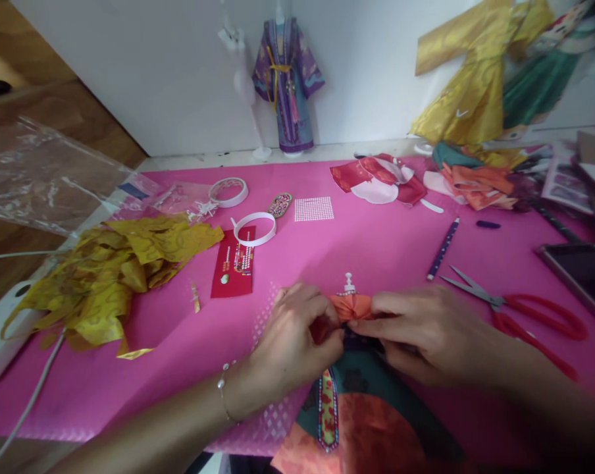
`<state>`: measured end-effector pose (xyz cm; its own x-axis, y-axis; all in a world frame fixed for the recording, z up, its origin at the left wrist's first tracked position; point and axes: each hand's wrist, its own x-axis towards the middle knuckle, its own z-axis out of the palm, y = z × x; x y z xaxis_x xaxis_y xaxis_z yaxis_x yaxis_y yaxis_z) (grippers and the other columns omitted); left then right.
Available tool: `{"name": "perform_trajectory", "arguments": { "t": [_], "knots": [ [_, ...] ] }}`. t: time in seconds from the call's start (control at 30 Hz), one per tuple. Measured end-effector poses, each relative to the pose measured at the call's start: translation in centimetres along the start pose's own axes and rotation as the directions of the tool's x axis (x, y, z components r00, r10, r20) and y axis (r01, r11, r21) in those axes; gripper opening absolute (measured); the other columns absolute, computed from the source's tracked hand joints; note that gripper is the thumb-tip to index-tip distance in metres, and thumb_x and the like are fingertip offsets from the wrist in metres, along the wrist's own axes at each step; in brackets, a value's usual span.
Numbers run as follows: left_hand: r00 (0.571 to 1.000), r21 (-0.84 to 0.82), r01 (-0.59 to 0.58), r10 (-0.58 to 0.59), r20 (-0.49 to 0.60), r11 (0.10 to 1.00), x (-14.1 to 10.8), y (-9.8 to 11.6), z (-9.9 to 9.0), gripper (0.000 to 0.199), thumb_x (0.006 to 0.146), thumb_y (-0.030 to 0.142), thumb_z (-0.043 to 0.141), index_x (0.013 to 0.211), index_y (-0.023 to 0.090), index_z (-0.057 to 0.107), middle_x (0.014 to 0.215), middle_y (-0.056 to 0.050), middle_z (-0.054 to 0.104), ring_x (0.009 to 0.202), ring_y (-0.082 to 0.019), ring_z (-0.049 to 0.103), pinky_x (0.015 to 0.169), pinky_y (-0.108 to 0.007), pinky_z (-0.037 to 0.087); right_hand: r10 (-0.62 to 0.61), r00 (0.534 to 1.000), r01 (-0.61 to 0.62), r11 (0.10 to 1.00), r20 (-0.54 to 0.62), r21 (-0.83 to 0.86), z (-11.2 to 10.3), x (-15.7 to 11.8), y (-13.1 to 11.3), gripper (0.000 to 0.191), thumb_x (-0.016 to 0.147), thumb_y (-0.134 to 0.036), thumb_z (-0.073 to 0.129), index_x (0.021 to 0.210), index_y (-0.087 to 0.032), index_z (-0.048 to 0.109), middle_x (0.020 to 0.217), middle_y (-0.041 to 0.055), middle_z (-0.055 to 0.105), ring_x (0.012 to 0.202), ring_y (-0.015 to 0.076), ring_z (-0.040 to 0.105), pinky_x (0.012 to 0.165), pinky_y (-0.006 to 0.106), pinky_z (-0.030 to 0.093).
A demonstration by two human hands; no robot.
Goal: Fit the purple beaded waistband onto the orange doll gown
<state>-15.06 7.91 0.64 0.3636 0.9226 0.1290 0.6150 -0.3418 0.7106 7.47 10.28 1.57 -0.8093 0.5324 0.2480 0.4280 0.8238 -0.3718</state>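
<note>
An orange gathered piece of cloth [353,307] forms the top of a small doll garment, with a white doll-stand neck [349,283] sticking out above it. My left hand [297,339] pinches its left side, fingers closed. From the right, my right hand [420,332] grips the other side, its thumb and fingers pressed together at the cloth's lower edge. Below both hands spreads a dark green and orange skirt [381,421], and a beaded, pointed strip [328,411] hangs over it. The garment's waist is partly hidden by my fingers.
Red-handled scissors [497,301], a dotted pen [443,249] and a phone [581,273] lie right. Yellow scraps [124,270], a red card [232,266] and tape rolls [255,230] lie left. A bead sheet [314,209] and dressed doll stand [287,92] are behind.
</note>
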Motion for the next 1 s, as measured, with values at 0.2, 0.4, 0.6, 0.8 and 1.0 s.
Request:
{"name": "perform_trajectory", "arguments": {
  "t": [0.2,0.4,0.6,0.8,1.0],
  "knots": [
    [0.932,0.106,-0.36,0.363,-0.013,0.927,-0.6,-0.3,-1.5,0.013,0.08,0.013,0.061,0.089,0.021,0.063,0.083,-0.003,0.066,0.078,-0.019,0.055,0.076,-0.038,0.038,0.069,0.997,-0.07,0.993,0.017,0.091,-0.1,0.3,-0.1,0.034,0.082,-0.01,0.054,0.107,-0.025,0.072,0.094,0.0018,0.07,0.069,0.0144,0.06,0.055,0.028,0.036],
    [0.787,0.182,-0.609,0.616,0.018,0.772,-1.4,-0.7,-1.2,0.027,0.077,0.015,0.061,0.103,0.022,0.065,0.101,-0.003,0.077,0.091,-0.022,0.064,0.09,-0.041,0.041,0.138,0.986,-0.12,0.976,-0.094,0.182,-0.5,0.4,0.3,0.028,0.085,-0.008,0.049,0.099,-0.018,0.071,0.077,0.0007,0.063,0.065,0.0127,0.056,0.059,0.026,0.037],
    [0.757,0.279,-0.642,0.648,0.085,0.714,-1.0,-0.7,-1.0,0.03,0.084,0.022,0.062,0.113,0.018,0.067,0.113,-0.006,0.076,0.104,-0.025,0.066,0.094,-0.043,0.04,0.223,0.967,-0.194,0.959,-0.122,0.208,-0.3,0.3,0.8,0.025,0.087,-0.011,0.051,0.097,-0.019,0.072,0.076,-0.0001,0.061,0.064,0.0111,0.054,0.058,0.024,0.036],
    [0.772,0.239,-0.629,0.631,0.077,0.74,-0.5,-0.6,-1.7,0.029,0.08,0.018,0.063,0.108,0.019,0.068,0.112,-0.006,0.076,0.105,-0.028,0.068,0.086,-0.043,0.046,0.248,0.957,-0.217,0.956,-0.152,0.198,-0.6,0.4,0.7,0.027,0.086,-0.011,0.05,0.096,-0.019,0.074,0.076,0.0004,0.061,0.065,0.0116,0.056,0.059,0.024,0.036],
    [0.766,0.249,-0.634,0.64,0.066,0.732,-0.3,-1.1,-1.7,0.029,0.077,0.014,0.064,0.105,0.02,0.066,0.109,-0.006,0.077,0.101,-0.03,0.071,0.081,-0.045,0.048,0.258,0.947,-0.239,0.964,-0.189,0.121,-0.6,0.4,1.0,0.028,0.084,-0.012,0.05,0.094,-0.019,0.075,0.074,0.0014,0.063,0.066,0.0143,0.058,0.061,0.026,0.037]
  ]
}}
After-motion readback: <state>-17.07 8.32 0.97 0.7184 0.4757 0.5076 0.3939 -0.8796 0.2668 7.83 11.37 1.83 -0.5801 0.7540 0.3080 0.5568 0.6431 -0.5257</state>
